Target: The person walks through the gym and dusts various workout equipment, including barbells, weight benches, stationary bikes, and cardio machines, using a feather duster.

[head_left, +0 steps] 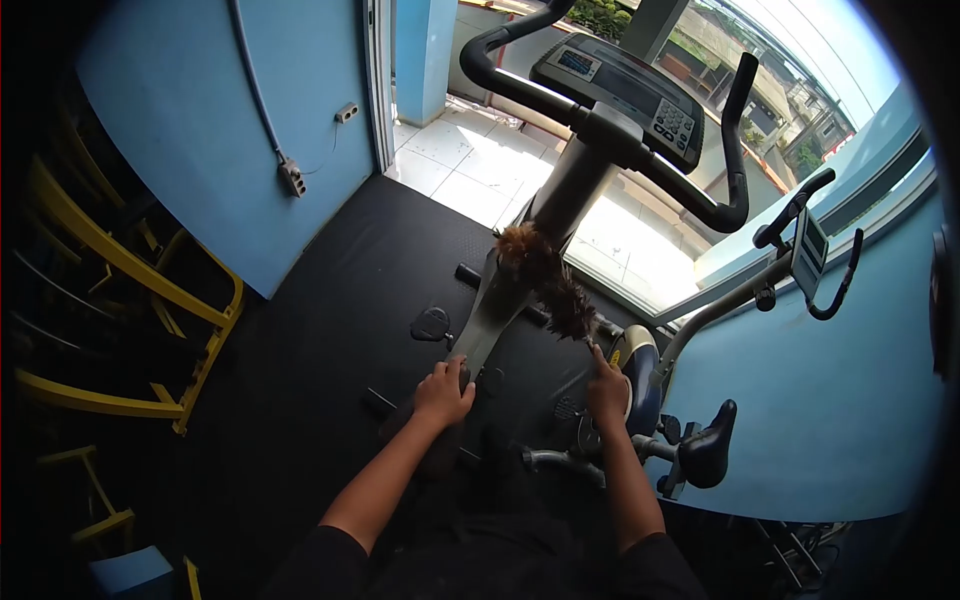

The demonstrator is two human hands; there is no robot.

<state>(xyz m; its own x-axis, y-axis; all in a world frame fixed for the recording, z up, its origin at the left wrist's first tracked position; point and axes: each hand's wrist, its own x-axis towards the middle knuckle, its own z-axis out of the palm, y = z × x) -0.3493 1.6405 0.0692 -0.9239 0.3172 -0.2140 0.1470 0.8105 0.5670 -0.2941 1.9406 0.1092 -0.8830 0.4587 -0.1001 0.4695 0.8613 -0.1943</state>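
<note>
My right hand (607, 392) is closed round the handle of a brown feather duster (565, 298). The duster's feathers lie against the lower post of an exercise bike (575, 190), reaching up and to the left from my hand. My left hand (444, 394) is wrapped over the front tip of the bike's dark seat (465, 378), below the frame. The bike's console (625, 95) and black handlebars stand at the top, beyond the duster. A pedal (432, 323) shows left of the frame.
A second exercise bike (705, 445) stands at the right by the blue wall. Yellow metal racks (150, 270) are at the left. Sockets (292, 178) with a cable hang on the left wall. Beyond the doorway lies a white tiled floor (465, 160).
</note>
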